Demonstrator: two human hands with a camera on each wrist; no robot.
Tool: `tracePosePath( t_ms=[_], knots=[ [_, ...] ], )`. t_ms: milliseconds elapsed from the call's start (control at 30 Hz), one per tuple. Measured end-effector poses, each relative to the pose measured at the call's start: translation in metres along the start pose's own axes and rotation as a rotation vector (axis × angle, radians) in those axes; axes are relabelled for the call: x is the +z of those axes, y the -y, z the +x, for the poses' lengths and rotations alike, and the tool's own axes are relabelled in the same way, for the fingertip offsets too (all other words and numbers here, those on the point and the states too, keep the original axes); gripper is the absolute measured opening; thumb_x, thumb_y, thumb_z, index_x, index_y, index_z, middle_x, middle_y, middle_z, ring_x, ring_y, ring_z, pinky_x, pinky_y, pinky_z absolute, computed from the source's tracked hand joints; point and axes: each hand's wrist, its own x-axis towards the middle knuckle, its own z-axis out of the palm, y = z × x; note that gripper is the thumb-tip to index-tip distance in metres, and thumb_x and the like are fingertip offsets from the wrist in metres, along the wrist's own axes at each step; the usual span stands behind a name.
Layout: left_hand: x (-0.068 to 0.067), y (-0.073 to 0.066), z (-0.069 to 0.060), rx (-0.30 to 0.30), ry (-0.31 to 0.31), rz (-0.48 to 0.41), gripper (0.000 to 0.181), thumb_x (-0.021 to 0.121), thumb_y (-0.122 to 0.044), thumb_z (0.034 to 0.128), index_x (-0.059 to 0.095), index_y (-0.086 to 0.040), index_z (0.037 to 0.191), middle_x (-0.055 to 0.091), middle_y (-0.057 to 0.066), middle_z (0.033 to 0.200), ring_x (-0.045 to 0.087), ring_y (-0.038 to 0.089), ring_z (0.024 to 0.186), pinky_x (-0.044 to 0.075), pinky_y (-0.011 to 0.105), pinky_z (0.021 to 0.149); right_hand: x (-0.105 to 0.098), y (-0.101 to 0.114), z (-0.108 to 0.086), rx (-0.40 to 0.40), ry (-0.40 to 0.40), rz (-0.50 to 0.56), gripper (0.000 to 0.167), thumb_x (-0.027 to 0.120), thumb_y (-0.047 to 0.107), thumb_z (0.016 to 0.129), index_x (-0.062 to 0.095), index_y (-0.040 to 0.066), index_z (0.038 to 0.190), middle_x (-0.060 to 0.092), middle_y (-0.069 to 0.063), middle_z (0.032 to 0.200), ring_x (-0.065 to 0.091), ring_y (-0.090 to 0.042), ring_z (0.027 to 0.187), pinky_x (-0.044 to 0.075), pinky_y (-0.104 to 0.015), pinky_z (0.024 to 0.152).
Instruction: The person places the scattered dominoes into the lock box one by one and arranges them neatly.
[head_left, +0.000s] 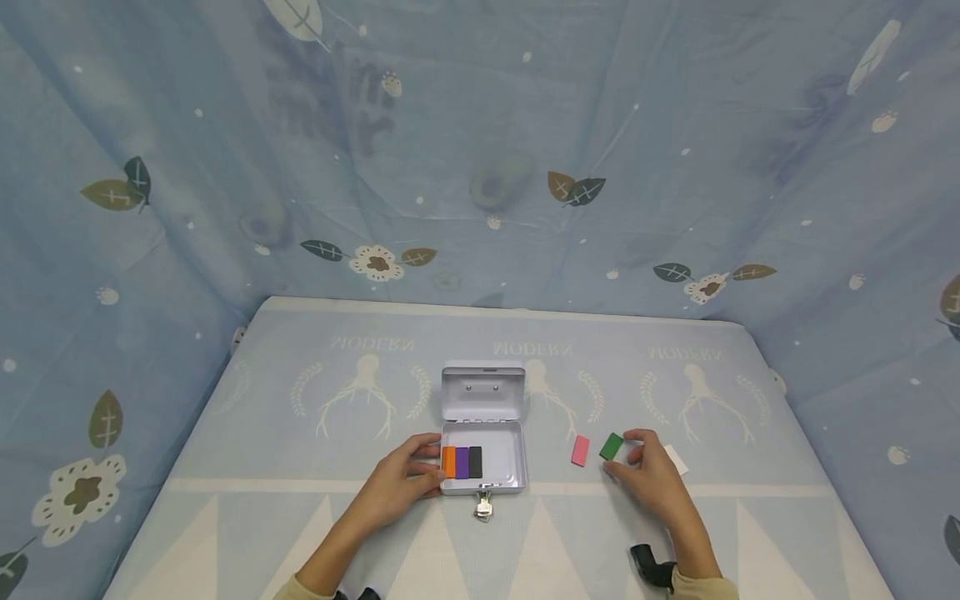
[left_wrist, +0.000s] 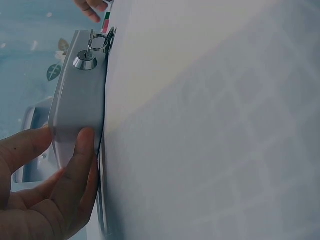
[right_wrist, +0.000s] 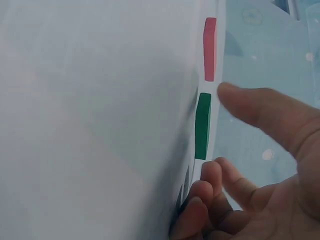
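Left hand [head_left: 395, 482] grips box [head_left: 504, 457]; right [head_left: 651, 473] straddles block [head_left: 611, 447].

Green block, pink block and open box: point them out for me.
Green block [head_left: 611, 447], head view, middle of its top face.
Pink block [head_left: 580, 451], head view, middle of its top face.
Open box [head_left: 504, 458], head view, bare part of its floor.

Three blocks [head_left: 462, 462] in a box [head_left: 502, 461], keys [head_left: 483, 506] before it, lid [head_left: 483, 398] behind, loose blocks [head_left: 581, 451] right of it
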Motion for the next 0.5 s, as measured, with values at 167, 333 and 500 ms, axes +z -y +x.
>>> tracePosePath(
  t_ms=[167, 333, 500],
  knots=[
    [0.0001, -0.0001, -0.0005, -0.006, -0.010, 0.015, 0.059, 0.074, -0.002, 0.0895, 0.048, 0.003, 0.142, 0.055, 0.022, 0.130, 0.062, 0.032, 0.108, 0.063, 0.033, 0.074, 0.0024, -0.0061, 0.0035, -0.007, 0.005, -0.039, 0.063, 0.077, 0.016, 0.087, 0.043, -0.008, 0.133, 0.055, -0.016, 0.096, 0.051, -0.025, 0.080, 0.044, -0.032, 0.065],
    [-0.0001, -0.0008, -0.0004, -0.002, -0.006, 0.009, 0.058, 0.074, -0.002, 0.0898, 0.048, 0.003, 0.142, 0.055, 0.022, 0.130, 0.062, 0.033, 0.108, 0.063, 0.033, 0.075, 0.0033, -0.0075, 0.0054, -0.034, 0.003, -0.062, 0.060, 0.077, 0.016, 0.086, 0.045, -0.008, 0.130, 0.055, -0.014, 0.094, 0.051, -0.025, 0.078, 0.043, -0.032, 0.063],
    [-0.0003, -0.0006, -0.0004, 0.006, 0.003, -0.001, 0.058, 0.073, -0.001, 0.0901, 0.047, 0.004, 0.142, 0.054, 0.023, 0.130, 0.062, 0.033, 0.108, 0.063, 0.033, 0.076, 0.0031, -0.0066, 0.0055, -0.048, 0.002, -0.075, 0.057, 0.077, 0.016, 0.087, 0.047, -0.009, 0.128, 0.055, -0.014, 0.093, 0.051, -0.024, 0.077, 0.043, -0.032, 0.062]
  ],
)
